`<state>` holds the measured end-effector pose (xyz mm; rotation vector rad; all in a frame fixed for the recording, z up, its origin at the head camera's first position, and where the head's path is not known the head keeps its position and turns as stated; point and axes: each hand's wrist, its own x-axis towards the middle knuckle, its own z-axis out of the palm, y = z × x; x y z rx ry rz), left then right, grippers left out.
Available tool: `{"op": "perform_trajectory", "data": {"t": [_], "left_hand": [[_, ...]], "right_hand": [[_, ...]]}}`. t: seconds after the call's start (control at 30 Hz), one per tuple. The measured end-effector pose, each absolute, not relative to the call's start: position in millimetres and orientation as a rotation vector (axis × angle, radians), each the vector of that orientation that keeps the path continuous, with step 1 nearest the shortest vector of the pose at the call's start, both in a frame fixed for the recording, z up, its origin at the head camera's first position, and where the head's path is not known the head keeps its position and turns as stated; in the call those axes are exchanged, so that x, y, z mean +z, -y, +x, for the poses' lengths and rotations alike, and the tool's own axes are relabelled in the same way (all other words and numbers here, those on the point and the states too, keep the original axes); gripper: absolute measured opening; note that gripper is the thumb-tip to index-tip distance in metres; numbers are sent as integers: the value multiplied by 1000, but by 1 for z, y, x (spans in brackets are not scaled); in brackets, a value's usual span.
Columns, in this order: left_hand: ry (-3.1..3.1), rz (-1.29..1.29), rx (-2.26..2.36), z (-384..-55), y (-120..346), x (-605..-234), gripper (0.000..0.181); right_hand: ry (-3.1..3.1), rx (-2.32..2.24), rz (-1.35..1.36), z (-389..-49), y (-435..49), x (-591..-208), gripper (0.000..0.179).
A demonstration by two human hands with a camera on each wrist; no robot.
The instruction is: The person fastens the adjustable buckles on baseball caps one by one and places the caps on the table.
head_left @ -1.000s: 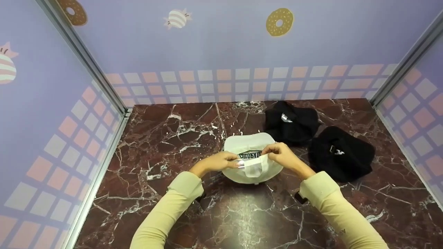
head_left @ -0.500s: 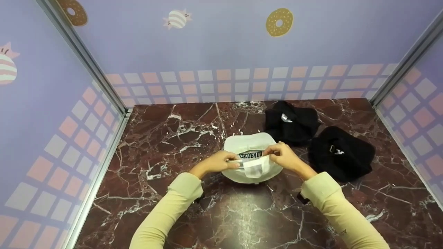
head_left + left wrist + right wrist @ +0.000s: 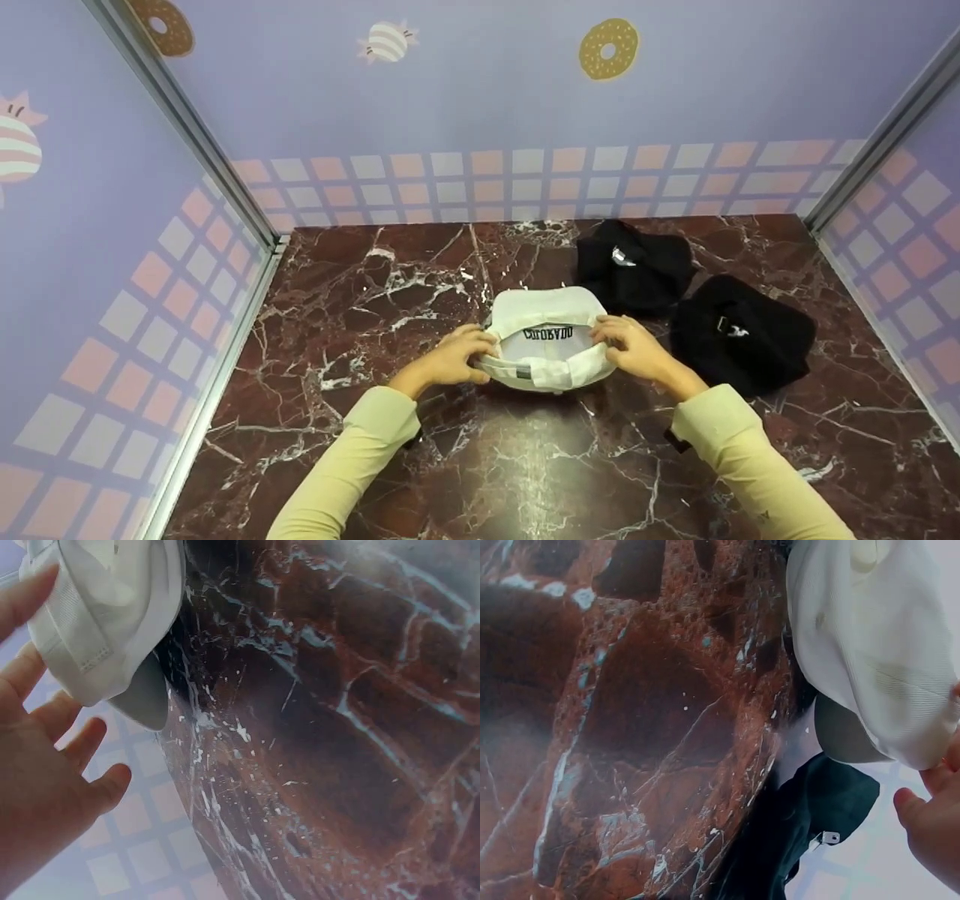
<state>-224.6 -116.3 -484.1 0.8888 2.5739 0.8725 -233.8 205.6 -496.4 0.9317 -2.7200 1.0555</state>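
Observation:
A white cap (image 3: 550, 300) lies upside down on the dark red marbled table, its brim toward the back wall. Black mirrored lettering reading COLORADO shows inside the crown, and the strap end faces me. My left hand (image 3: 450, 358) holds the cap's left rim, with the thumb on the near side. In the left wrist view, the other fingers of the left hand (image 3: 52, 757) spread behind the cap (image 3: 112, 607). On the opposite rim my right hand (image 3: 634, 347) grips the edge; in the right wrist view only part of that hand (image 3: 937, 817) shows beside the cap (image 3: 885, 652).
Two black caps lie to the right: one (image 3: 652, 262) near the back wall, another (image 3: 772, 337) closer, beyond my right hand. A patterned back wall (image 3: 480, 97) and side walls enclose the marbled table (image 3: 360, 300).
Both hands have moved apart from the strap to the cap's two sides. The cap's opening now looks wider, with more of the lettering showing. The black caps have stayed put.

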Motion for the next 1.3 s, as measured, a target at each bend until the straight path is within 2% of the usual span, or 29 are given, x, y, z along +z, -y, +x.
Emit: {"op": "perform_trajectory", "data": {"t": [0.17,0.43,0.67,0.9,1.13,1.3], "left_hand": [[-2605,887,939,-225,116,-483,15],[-2578,773,1145,-225,114,-476,16],[-2331,708,1534,-223,111,-461,13],[-2102,635,1811,-210,106,-428,9],[-1897,535,2024,-218,103,-434,23],[-1761,430,2130,-221,98,-432,22]], "right_hand": [[2759,1109,882,-233,-206,-492,15],[2678,1307,843,-233,-207,-482,14],[2628,1510,809,-214,-196,-439,11],[2482,1928,872,-221,-201,-443,11],[2125,2547,791,-225,-202,-444,24],[1890,2894,717,-226,-201,-438,35]]}}
